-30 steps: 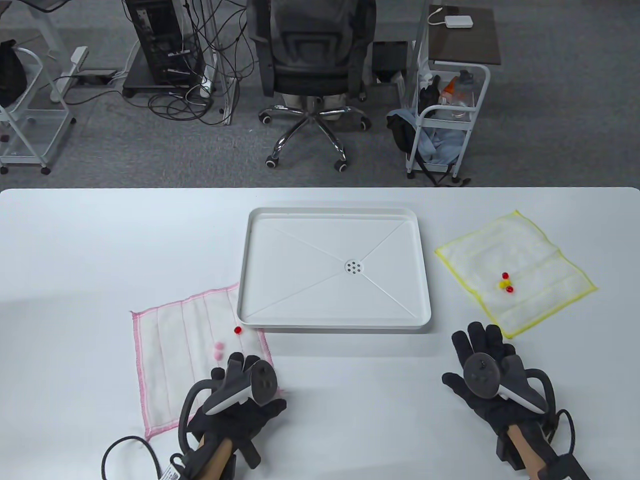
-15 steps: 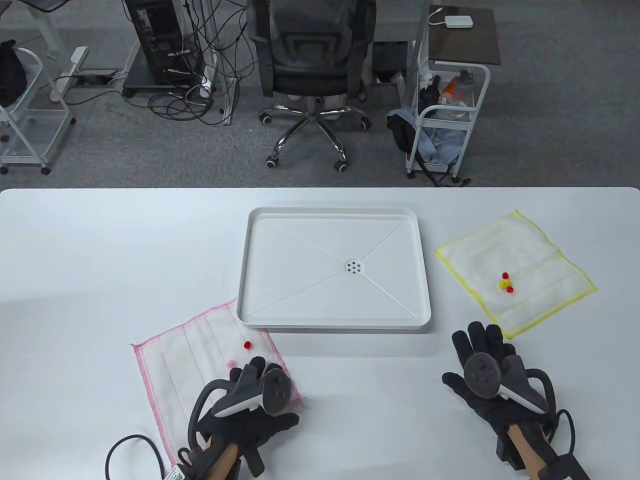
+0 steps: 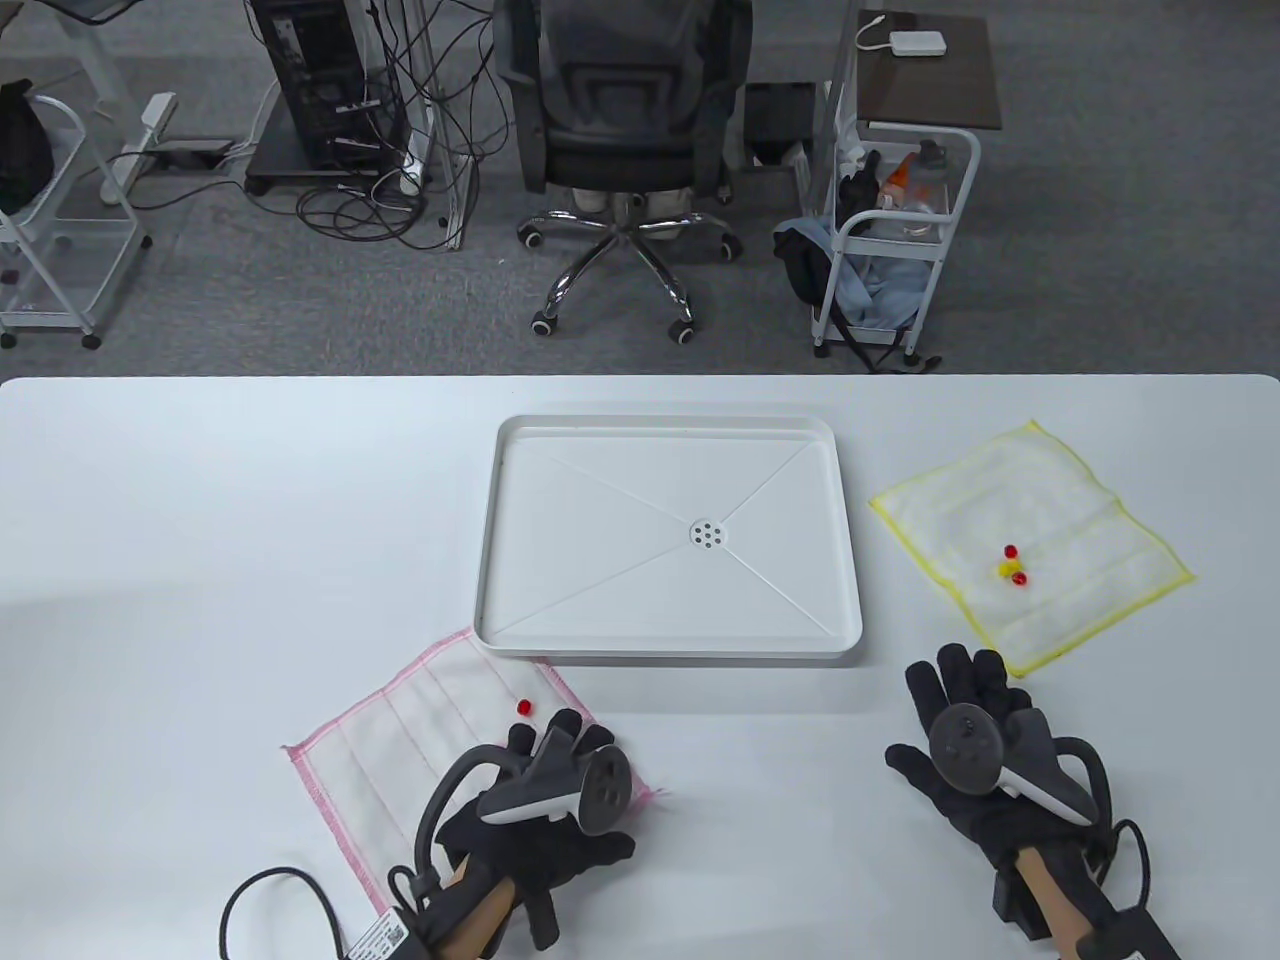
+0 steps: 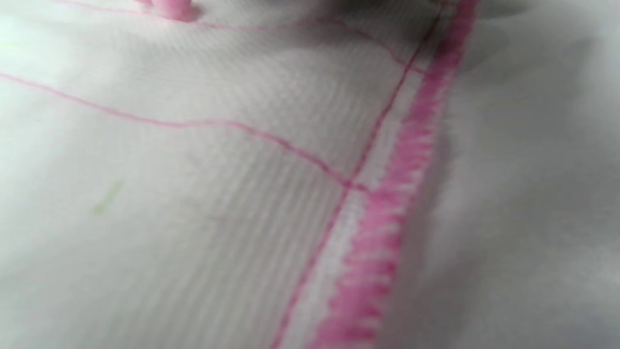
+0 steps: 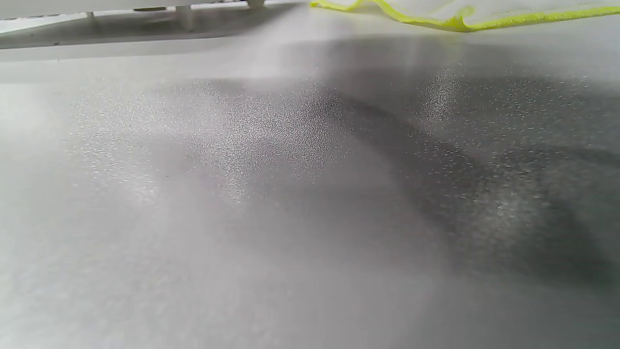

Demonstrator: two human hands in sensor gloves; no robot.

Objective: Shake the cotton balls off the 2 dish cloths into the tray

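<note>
The pink-edged dish cloth [image 3: 400,730] lies skewed at the tray's near left corner, one red ball [image 3: 523,706] on it. My left hand [image 3: 560,735] rests flat on its right part, fingers stretched out and pressing; the pale pink balls are hidden under it in the table view. Up close, the left wrist view shows the cloth [image 4: 193,194] and a pink ball [image 4: 169,7] at the top edge. The yellow-edged cloth [image 3: 1080,500] lies right of the white tray [image 3: 670,650], carrying red and yellow balls [image 3: 1012,567]. My right hand [image 3: 965,675] lies flat on the table just short of it.
The tray holds nothing and has a drain in its middle. Past the table's far edge stand an office chair [image 3: 625,130] and a wheeled cart [image 3: 890,230]. The right wrist view shows the yellow cloth's edge [image 5: 455,19] and the tray's underside [image 5: 121,19].
My left hand has slid right and toward me, dragging and turning the pink cloth with it; the red ball rode along. The right hand has not moved.
</note>
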